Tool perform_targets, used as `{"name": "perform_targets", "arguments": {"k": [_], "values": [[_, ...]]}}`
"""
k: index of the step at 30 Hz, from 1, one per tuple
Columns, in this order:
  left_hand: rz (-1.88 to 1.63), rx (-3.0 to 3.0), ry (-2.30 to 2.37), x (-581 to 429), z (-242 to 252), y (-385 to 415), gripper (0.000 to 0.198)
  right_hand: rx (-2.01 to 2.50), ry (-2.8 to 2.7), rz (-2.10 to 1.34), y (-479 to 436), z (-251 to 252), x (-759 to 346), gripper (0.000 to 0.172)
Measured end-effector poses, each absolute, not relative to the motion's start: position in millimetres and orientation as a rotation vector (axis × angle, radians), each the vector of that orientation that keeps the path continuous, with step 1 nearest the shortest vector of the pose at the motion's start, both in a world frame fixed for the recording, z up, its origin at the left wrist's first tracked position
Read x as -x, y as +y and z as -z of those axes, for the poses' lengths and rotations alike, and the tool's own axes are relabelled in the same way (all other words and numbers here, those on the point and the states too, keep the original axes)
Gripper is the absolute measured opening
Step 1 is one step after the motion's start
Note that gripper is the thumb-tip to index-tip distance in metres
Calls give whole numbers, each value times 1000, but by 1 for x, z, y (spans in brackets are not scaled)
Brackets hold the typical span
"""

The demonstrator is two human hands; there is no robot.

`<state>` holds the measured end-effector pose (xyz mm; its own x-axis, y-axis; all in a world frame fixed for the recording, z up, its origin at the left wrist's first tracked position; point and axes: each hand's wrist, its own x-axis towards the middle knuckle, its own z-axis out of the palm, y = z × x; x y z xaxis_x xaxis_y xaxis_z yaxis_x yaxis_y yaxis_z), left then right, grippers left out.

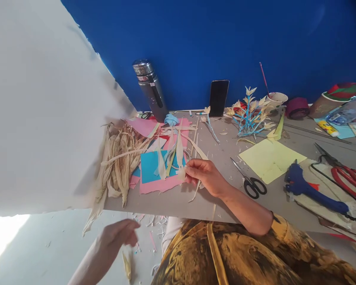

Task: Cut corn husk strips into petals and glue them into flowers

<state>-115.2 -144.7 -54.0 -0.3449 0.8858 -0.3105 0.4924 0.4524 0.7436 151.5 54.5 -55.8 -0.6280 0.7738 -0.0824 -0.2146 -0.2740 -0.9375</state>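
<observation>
My right hand (207,176) is over the front of the table, thumb and finger pinched on a small pale piece of corn husk (181,173). Just beyond it, several narrow husk strips (179,147) lie across blue paper (149,166) and pink paper (157,187). My left hand (118,236) hangs past the table's front edge above the floor, blurred by motion, and whether it holds anything does not show. Below that hand a yellowish husk piece (126,266) appears against the floor. A bundle of dry husks (117,162) drapes over the table's left edge.
Black-handled scissors (252,186) and yellow paper (273,160) lie right of my hand. Further right are a blue glue gun (314,188) and red-handled cutters (348,178). A flask (152,91), a phone (219,98) and a blue-stemmed husk-flower piece (249,114) stand along the wall.
</observation>
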Motion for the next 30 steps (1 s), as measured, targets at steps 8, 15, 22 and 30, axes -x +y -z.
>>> {"name": "perform_targets", "arguments": {"k": [8, 15, 22, 30], "values": [[-1160, -904, 1284, -4, 26, -34, 33, 745, -1438, -1847, 37, 33, -185, 29], [-1006, -897, 1110, -45, 23, -10, 14, 877, -1562, -1683, 23, 30, -220, 23], [-1020, -853, 1142, -60, 22, -11, 13, 775, -1526, -1717, 24, 36, -232, 38], [-1277, -643, 1110, -57, 21, -11, 13, 866, -1200, -1698, 25, 45, -230, 25]]}}
